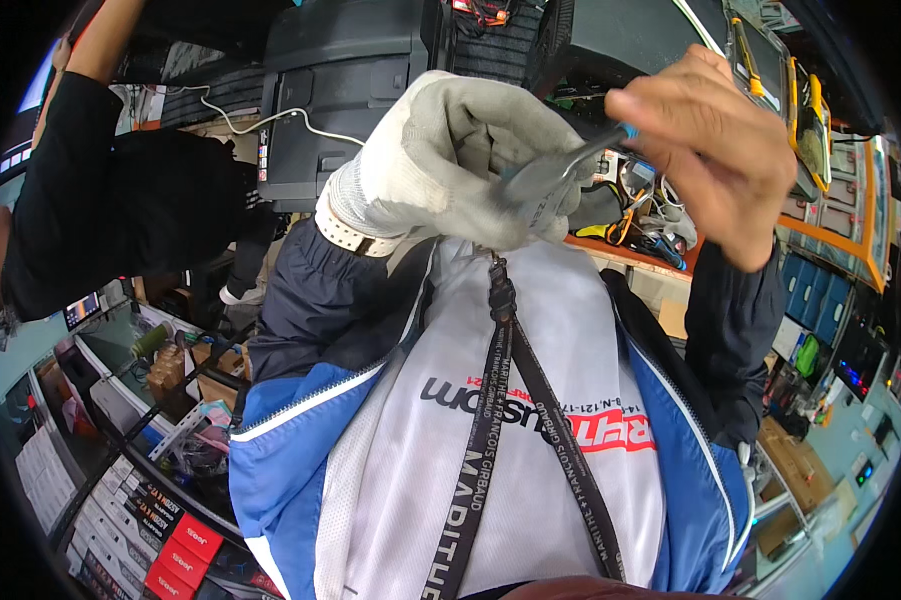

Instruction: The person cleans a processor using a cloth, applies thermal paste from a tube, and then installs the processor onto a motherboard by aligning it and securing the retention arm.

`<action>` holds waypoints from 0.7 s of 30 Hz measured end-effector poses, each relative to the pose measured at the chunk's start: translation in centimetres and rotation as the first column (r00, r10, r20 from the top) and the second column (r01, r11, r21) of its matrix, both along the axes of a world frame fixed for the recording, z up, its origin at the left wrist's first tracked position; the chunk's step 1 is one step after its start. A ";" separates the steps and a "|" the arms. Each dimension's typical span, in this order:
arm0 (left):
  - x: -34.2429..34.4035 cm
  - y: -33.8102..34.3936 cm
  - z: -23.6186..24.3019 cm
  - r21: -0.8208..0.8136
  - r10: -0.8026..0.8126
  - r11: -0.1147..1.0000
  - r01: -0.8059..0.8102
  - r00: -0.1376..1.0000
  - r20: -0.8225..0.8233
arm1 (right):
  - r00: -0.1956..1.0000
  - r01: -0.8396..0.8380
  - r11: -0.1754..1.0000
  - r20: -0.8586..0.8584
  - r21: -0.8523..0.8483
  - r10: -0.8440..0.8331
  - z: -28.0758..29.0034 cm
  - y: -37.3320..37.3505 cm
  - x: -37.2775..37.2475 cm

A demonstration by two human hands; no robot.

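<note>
Two hands are raised close together: the left hand (460, 170), in a grey-and-white fabric glove (400, 130) with a white perforated strap (345, 234) at its wrist, has its grip closed on a glossy grey tapering piece (545, 185) with dark printed characters; the right hand (715, 150), bare and blurred, has bent fingers at that piece's blue end, and I cannot tell whether its grip is pinching. The piece spans the gap between the hands, too smeared to identify. Below, a white shirt (400, 490) bears large black lettering and a red block with white letters, while a black woven lanyard (478, 450) carries pale lettering along both straps. A blue jacket (290, 450) frames the shirt. At lower left, red cardboard boxes (185, 550) with white lettering sit beside black cardboard boxes (152, 505) with coloured print.
</note>
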State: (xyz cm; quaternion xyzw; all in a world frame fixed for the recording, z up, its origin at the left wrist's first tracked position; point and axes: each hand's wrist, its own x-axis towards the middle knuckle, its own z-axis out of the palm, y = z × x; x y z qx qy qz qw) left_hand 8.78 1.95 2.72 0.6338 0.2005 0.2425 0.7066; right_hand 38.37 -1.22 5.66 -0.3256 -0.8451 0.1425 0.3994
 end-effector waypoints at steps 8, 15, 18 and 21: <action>-0.5 0.6 -0.1 -0.249 0.042 0.968 -0.036 0.999 0.017 | 0.989 0.135 0.988 0.046 0.075 -0.138 -0.2 1.0 0.1; -1.0 0.8 -1.2 -0.127 0.048 0.991 -0.034 0.992 0.114 | 0.975 0.184 0.981 0.116 0.058 -0.190 0.7 -0.8 1.5; -0.9 0.0 -1.5 -0.174 0.142 0.978 -0.112 0.974 0.175 | 0.963 0.266 0.963 -0.039 0.033 -0.265 -1.6 -1.9 2.5; -0.2 0.2 -2.1 -0.156 0.202 0.974 -0.163 0.940 0.276 | 0.839 0.502 0.864 -0.251 0.019 -0.482 -1.2 -3.4 -1.6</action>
